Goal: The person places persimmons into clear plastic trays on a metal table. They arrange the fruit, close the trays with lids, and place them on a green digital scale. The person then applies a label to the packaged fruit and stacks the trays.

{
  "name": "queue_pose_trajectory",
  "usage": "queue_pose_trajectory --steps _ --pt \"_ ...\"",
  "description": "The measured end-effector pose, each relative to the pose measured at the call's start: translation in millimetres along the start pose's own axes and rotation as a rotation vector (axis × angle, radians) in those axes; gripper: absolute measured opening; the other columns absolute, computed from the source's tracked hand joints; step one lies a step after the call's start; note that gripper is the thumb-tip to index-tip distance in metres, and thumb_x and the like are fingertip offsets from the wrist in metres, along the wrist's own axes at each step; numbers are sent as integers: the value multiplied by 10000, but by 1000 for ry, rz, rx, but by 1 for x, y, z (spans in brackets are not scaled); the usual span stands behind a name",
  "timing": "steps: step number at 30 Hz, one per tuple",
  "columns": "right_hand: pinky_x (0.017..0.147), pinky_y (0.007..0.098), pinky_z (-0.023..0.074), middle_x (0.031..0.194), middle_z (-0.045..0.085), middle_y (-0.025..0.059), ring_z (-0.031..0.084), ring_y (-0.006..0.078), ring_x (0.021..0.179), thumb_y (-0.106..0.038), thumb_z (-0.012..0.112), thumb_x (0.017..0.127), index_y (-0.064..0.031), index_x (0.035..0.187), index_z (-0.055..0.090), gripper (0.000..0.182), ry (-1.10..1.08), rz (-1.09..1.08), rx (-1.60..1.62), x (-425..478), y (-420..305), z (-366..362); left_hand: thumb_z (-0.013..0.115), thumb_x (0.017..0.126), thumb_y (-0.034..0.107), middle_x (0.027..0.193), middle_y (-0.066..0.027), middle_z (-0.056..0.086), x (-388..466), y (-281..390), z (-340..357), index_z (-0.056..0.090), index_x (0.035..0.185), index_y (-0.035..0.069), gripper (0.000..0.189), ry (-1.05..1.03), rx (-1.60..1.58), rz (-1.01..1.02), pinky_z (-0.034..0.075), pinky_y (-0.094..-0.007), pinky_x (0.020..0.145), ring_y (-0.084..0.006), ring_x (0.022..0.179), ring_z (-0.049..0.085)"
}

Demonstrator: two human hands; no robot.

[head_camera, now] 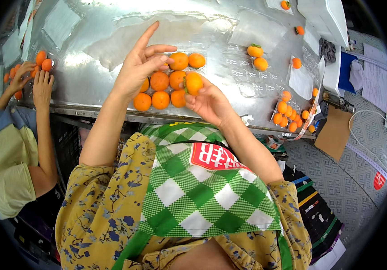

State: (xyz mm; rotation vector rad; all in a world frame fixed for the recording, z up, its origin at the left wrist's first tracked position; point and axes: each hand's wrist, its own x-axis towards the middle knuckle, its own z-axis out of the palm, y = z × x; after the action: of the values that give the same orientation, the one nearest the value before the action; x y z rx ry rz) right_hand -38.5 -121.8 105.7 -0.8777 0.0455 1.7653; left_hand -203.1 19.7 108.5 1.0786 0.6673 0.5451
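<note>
My right hand (pixel 212 101) holds an orange persimmon (pixel 193 83), its green calyx turned to the left. It is raised over the right side of a clear plastic tray, which holds rows of persimmons (pixel 160 81) and sits near the front edge of the metal table. Over the tray's back left part is my left hand (pixel 142 65), index finger pointing up and the other fingers spread. Part of a persimmon shows by its thumb and fingertips; whether they touch it I cannot tell. My left hand and wrist hide some of the fruit.
Right of my tray, a clear tray (pixel 259 79) has two persimmons at its back. Several persimmons fill another tray (pixel 289 113) at the table's right end. White foam boxes (pixel 325 20) stand back right. At left, a co-worker's hands (pixel 41 82) touch persimmons.
</note>
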Motion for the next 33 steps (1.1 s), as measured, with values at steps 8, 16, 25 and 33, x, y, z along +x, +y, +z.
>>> queue_pose_trajectory --steps 8,16,25,33 --pt "662 309 513 1010 568 118 595 220 780 -84 782 676 -40 1152 502 554 390 -568 -1470 7 4 -24 578 907 128 1184 -170 604 1 1 -9 190 1496 145 706 -1 13 -32 517 -270 808 -165 966 637" --pt "722 367 493 977 507 117 560 286 850 -81 807 614 -42 1078 572 521 466 -683 -1547 16 5 -38 564 910 121 1179 -165 608 -1 -1 -14 191 1497 148 696 15 -8 -48 515 -270 810 -158 965 627" --pt "822 387 465 1016 558 121 544 322 935 -48 785 591 -48 1068 570 524 324 -684 -1565 25 7 -53 570 903 112 1181 -163 609 -4 1 -16 187 1497 135 707 33 -6 -45 509 -272 812 -155 968 626" --pt "853 390 439 1054 552 104 510 318 975 -38 763 605 -76 1066 570 501 327 -677 -1527 23 12 -62 596 895 136 1177 -163 606 -11 -2 -10 177 1496 113 732 17 -11 -64 502 -289 827 -171 972 627"
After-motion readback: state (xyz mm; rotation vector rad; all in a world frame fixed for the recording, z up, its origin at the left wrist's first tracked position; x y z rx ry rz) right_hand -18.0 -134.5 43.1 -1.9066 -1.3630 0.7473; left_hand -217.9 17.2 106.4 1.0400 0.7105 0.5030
